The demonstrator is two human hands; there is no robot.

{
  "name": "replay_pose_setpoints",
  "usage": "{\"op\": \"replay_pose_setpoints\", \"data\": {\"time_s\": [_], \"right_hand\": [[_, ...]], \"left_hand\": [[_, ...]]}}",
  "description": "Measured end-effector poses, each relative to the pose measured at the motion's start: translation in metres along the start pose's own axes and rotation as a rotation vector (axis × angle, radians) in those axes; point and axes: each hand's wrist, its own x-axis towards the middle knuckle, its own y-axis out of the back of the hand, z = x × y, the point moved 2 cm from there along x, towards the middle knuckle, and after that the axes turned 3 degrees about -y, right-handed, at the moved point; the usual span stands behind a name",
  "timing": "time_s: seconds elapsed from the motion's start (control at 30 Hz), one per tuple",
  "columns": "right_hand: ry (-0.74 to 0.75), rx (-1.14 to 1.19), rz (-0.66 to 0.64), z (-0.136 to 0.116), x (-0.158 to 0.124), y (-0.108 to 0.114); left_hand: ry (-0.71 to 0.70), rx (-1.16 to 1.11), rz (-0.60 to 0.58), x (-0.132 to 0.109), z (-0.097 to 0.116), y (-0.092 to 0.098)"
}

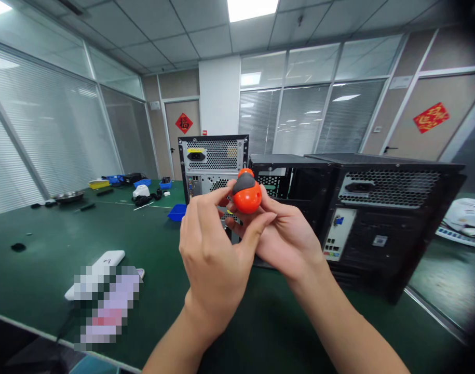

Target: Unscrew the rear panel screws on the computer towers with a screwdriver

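Note:
Between my two hands, at chest height over the table, is a stubby screwdriver [247, 196] with a bulbous orange and black handle. The handle's round orange end faces me, and its shaft is mostly hidden behind it. My left hand [214, 244] pinches the handle from the left, with the thumb crossing toward the right palm. My right hand [289, 239] supports it from the right and below, its fingers partly hidden behind my left hand. Directly behind stands an upright computer case [216, 156] with its rear panel toward me.
Two more black computer cases, an open-looking one [294, 162] and a large one [389, 218], stand to the right. On the green table [151, 301] lie a white power bank-like slab [114, 258], a blurred lilac phone-like item [116, 301], a blue tray [177, 212] and a metal dish [68, 197].

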Motion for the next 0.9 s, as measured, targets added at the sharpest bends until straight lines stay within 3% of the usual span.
{"op": "replay_pose_setpoints", "data": {"time_s": [0.57, 0.9], "right_hand": [[0.074, -0.010, -0.056, 0.0098, 0.0022, 0.0042], [0.074, -0.032, -0.087, 0.0092, 0.0010, 0.0056]], "left_hand": [[-0.067, 0.022, 0.123, -0.0037, -0.0024, -0.0078], [-0.100, 0.021, 0.125, -0.0035, -0.0026, -0.0075]]}}
